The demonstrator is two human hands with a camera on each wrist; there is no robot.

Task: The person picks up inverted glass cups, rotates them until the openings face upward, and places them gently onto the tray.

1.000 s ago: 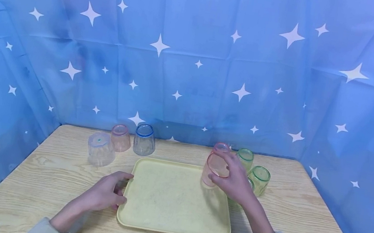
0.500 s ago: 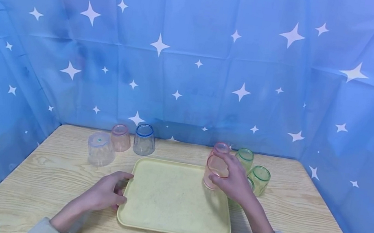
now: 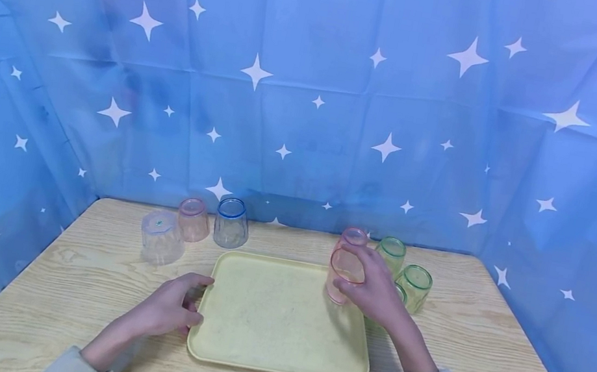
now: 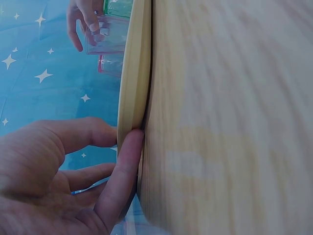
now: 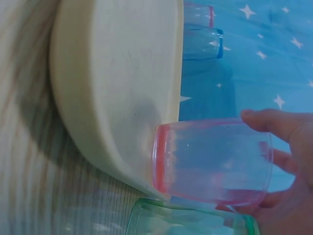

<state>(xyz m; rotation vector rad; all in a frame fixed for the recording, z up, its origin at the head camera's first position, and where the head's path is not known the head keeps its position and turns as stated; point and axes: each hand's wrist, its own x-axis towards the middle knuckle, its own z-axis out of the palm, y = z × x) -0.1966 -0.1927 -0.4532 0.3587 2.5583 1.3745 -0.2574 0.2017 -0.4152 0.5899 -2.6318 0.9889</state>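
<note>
At the right rear part of the cream tray (image 3: 283, 315), a clear pink glass (image 3: 337, 288) stands upright over the surface. My right hand (image 3: 371, 284) grips it near the rim, and in the right wrist view the thick pink base of this glass (image 5: 210, 161) is right at the tray. My left hand (image 3: 168, 306) holds the tray's left edge. Seen from the left wrist, thumb and finger of that hand (image 4: 63, 171) pinch the tray's rim (image 4: 132, 73). Another pink glass (image 3: 355, 235) stands just behind the held one, partly hidden by it.
Several green-rimmed glasses (image 3: 415, 284) stand right of the tray, partly behind the right hand. At the back left are a clear glass (image 3: 161, 242), a pink glass (image 3: 194, 221) and a blue-rimmed glass (image 3: 231, 227). A blue starred curtain (image 3: 315, 83) hangs behind the wooden table (image 3: 484, 349).
The held pink glass has moved slightly down and to the right onto the tray. The left hand and the tray stay where they were.
</note>
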